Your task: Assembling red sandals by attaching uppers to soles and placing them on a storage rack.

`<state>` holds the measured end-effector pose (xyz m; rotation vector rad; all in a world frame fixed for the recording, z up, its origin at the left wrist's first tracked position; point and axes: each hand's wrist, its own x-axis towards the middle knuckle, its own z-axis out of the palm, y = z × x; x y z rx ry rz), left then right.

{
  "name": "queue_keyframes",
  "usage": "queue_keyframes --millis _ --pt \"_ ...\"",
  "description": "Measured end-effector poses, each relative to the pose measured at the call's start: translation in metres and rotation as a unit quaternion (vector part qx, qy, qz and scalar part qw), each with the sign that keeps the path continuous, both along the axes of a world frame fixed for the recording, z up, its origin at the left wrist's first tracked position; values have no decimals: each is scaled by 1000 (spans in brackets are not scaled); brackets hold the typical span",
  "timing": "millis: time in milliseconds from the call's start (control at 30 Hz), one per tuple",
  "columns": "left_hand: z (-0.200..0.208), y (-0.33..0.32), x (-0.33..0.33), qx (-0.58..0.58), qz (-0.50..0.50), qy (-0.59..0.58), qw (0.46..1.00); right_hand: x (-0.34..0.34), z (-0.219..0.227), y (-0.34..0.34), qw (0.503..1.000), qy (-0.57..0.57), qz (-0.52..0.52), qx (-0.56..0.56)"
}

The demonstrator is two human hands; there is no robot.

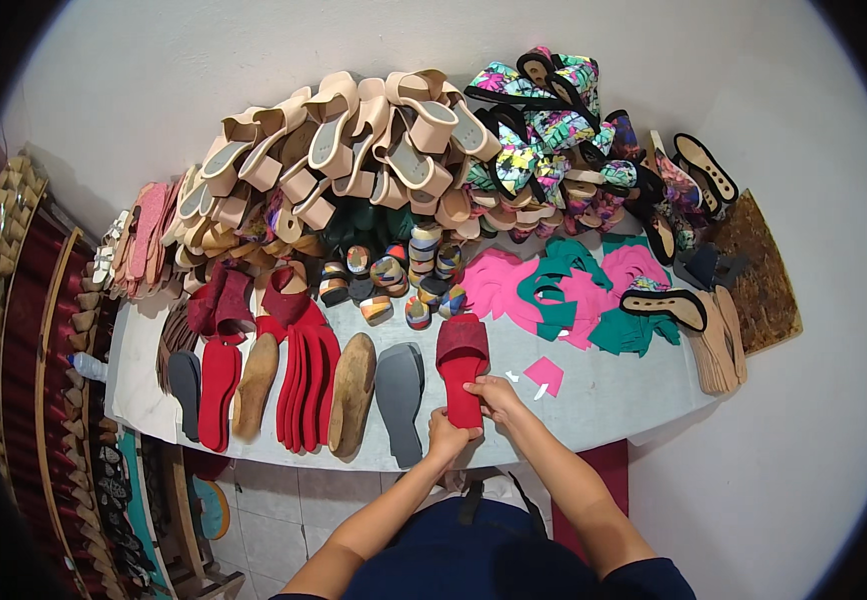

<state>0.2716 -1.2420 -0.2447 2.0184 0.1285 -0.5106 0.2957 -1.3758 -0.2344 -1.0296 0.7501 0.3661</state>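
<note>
Both my hands grip a red slide sandal [463,372] with a dark red strap across its toe end, which points away from me. My left hand [448,436] is closed round the heel end at the table's front edge. On the right side of the sole, my right hand [495,396] pinches it near the heel, thumb on top. Grey soles [399,395] lie just left of the sandal. Beyond them are a wooden shoe last [353,392], a row of red soles [306,385], another wooden last [256,385] and a single red sole [220,390].
Pale heeled sandals [329,135] and floral-patterned sandals [554,130] are piled along the wall. Multicoloured heel blocks [389,275] stand before them. Pink and green cut pieces [564,290] cover the table's right, near tan soles [719,345]. Racks of lasts [9,230] stand left.
</note>
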Motion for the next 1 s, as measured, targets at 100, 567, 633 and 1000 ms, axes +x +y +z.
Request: queue_keyframes --millis 100,567,633,1000 --pt "4 -5 12 -13 -16 130 991 -1 1 -2 1000 -3 -13 12" --pt "52 18 18 -315 -24 221 923 2 27 -16 1000 -11 9 19" --pt "53 20 22 -324 -29 231 917 5 30 -19 992 -73 5 98" --pt "67 28 11 -379 -48 258 888 21 58 -39 909 -243 -28 337"
